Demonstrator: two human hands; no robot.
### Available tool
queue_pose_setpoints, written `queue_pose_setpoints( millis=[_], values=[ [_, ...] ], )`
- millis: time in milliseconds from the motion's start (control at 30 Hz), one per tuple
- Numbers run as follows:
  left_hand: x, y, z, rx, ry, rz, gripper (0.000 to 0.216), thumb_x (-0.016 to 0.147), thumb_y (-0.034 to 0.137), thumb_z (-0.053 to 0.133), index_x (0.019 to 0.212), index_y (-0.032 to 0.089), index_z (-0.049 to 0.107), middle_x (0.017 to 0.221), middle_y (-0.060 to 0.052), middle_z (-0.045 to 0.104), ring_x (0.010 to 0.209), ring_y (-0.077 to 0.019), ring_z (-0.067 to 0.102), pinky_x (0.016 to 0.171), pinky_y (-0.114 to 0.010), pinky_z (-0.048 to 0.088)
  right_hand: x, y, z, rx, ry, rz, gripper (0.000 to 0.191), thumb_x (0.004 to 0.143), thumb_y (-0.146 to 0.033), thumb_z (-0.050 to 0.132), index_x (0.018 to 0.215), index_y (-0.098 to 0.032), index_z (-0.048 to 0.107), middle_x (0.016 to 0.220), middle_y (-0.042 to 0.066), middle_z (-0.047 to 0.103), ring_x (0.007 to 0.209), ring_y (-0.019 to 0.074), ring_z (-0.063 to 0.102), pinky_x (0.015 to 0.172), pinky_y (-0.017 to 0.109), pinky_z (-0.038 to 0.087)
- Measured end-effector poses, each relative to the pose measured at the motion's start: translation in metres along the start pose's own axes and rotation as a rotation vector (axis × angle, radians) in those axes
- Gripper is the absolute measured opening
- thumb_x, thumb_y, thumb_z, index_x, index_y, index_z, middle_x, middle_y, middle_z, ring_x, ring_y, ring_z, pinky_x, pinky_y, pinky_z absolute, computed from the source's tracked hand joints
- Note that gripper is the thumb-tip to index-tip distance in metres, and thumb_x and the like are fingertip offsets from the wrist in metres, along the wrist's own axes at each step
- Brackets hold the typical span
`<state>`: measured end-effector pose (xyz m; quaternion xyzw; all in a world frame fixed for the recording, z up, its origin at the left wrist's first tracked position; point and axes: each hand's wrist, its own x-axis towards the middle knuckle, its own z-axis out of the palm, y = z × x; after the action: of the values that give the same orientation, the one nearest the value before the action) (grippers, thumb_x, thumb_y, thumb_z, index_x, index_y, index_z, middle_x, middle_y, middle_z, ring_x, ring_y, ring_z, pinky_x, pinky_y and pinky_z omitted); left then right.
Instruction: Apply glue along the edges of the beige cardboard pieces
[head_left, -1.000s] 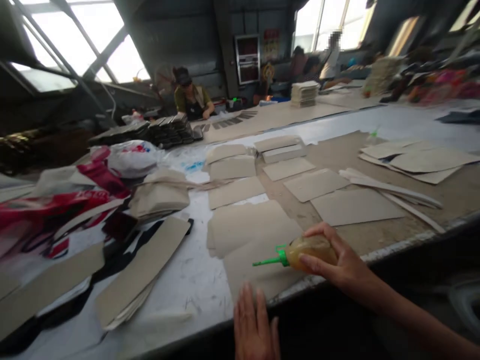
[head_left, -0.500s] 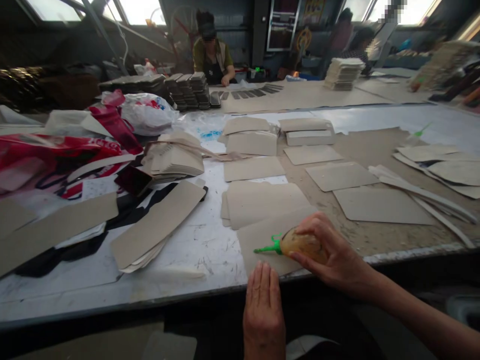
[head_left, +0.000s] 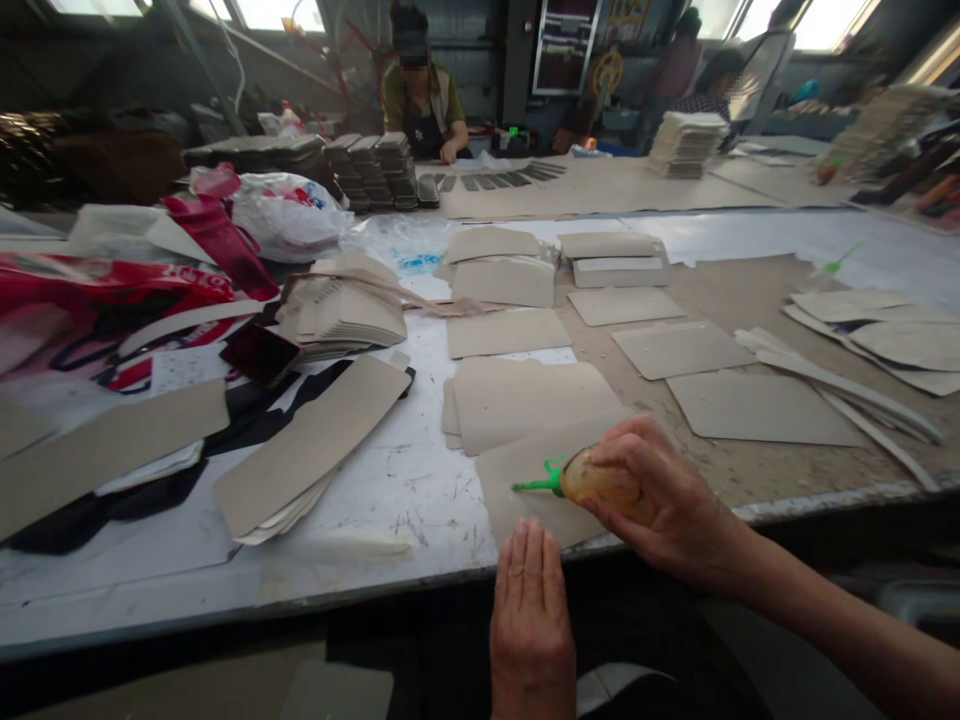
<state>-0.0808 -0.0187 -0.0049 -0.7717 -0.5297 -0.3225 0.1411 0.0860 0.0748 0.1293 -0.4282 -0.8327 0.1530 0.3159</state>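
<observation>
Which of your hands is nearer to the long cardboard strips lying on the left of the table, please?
Left. The left hand lies flat at the edge of the table, right of the strips; the right hand is farther right, holding the glue bottle.

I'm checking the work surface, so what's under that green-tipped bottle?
A grey card sheet lies under the bottle, on the white table. The right hand and left hand cover parts of the sheet's near edge.

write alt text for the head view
The right hand holds an amber bottle, its green nozzle over a cardboard sheet at the table edge; the left hand lies flat at the sheet's edge. Cardboard pieces lie beyond.
</observation>
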Motion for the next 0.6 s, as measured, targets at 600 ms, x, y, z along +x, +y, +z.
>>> queue_pose_setpoints(
  millis=[600],
  values=[
    [0.004, -0.018, -0.003, -0.014, 0.067, 0.041, 0.034, 0.083, 0.005, 0.061, 0.117, 0.007, 0.062, 0.118, -0.016, 0.068, 0.117, -0.0241, 0.062, 0.103, -0.035, 0.050, -0.042, 0.031, -0.054, -0.043, 0.331, 0.436, 0.033, 0.081, -0.051, 0.067, 0.100, -0.028, 0.052, 0.095, 0.004, 0.055, 0.078, 0.0209, 0.059, 0.066, 0.034, 0.051]
  ],
)
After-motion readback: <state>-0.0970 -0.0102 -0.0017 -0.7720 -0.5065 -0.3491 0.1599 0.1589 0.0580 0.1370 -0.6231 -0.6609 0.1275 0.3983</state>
